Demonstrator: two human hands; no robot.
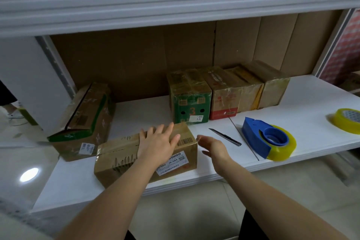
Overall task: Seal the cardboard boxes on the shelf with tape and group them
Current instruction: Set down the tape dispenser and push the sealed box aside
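The left hand (157, 142) lies flat, fingers straight, on the brown box (146, 156), hiding part of its taped seam; just beside the box, the right hand (213, 147) hovers, fingers relaxed.

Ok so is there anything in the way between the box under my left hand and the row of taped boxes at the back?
Nothing visible blocks it. The box under your left hand sits just in front of the green box that ends the row. The knife and the blue tape dispenser lie off to the right, clear of that path.
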